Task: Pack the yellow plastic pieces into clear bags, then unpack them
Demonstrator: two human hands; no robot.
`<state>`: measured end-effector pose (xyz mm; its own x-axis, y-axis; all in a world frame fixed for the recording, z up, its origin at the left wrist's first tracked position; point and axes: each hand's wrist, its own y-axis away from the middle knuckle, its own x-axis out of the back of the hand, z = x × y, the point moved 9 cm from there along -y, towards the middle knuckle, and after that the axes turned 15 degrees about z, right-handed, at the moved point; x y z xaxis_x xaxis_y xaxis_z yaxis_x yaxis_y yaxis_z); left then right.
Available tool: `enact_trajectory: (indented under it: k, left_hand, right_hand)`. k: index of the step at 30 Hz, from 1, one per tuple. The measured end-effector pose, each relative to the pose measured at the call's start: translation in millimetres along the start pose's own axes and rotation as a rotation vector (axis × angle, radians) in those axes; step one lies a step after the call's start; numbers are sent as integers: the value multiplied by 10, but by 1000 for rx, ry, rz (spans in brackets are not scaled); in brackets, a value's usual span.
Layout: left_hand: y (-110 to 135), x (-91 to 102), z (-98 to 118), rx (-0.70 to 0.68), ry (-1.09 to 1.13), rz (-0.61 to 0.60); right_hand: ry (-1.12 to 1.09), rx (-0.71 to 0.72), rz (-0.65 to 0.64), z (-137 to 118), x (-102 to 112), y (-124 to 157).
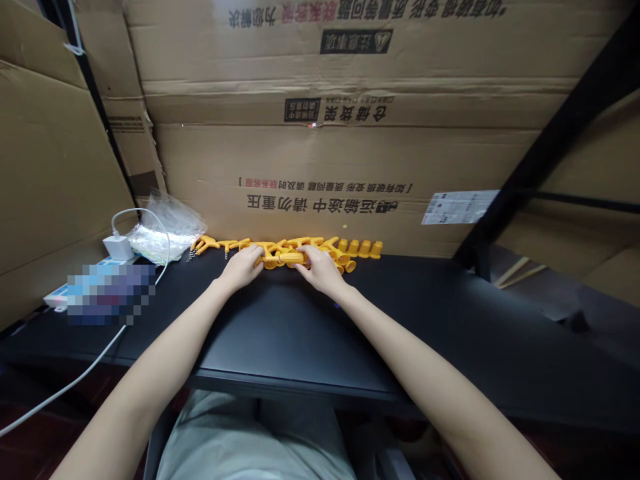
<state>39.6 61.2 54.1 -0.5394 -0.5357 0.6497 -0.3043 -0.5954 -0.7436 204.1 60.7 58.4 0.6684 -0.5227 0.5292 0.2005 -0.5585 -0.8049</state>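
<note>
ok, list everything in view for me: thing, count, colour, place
cardboard sheets: several, brown, walling the back and left
label: one, white, on the cardboard at right
frame bar: one, black, slanting at right
table: one, black, across the middle
plastic bag: one, clear, back left
charger: one, white, left, beside the bag
cable: one, white, from the charger off the table
T-shaped pieces: a pile, uncounted, yellow, along the back edge
caps: at least four, yellow, in a row right of the pile
yellow piece: one, between both hands
left hand: fingers on the piece's left end
right hand: fingers on its right end
</note>
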Motion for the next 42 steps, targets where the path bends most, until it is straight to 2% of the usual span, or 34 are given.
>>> enact_trajectory:
  k: [4, 10, 13, 16, 18, 22, 26, 31, 33, 38, 42]
  left_hand:
    - [-11, 51, 70, -10, 28, 28]
    - [-19, 172, -26, 85, 21, 170]
    - [-15, 147, -67, 143, -21, 138]
    - [-5, 118, -114, 205, -97, 73]
    - [-4, 131, -143, 233, -132, 65]
    - [-13, 149, -183, 233, -138, 59]
    - [-23, 140, -149, 167, -96, 46]
    - [-40, 148, -110, 191, -98, 64]
    - [-64, 146, -110, 225, -115, 52]
    - [-157, 164, -147, 307, -142, 25]
    - [-170, 207, -99, 311, -111, 66]
  right_hand:
    - [-59, 19, -48, -84, 0, 10]
    - [-114, -24, -49, -96, 20, -5]
    - [-168, -119, -33, -61, -20, -9]
    - [-263, -307, -55, 61, -107, 16]
    - [-388, -403, -130, 103, -185, 43]
    - [-643, -440, -322, 22, -235, 70]
    - [-705, -552, -402, 0, -230, 107]
    - [-635, -783, -339, 87, -234, 118]
    - [-598, -832, -303, 113, -199, 86]
    - [-742, -787, -268, -11, -83, -38]
    - [-798, -745, -218, -46, -35, -30]
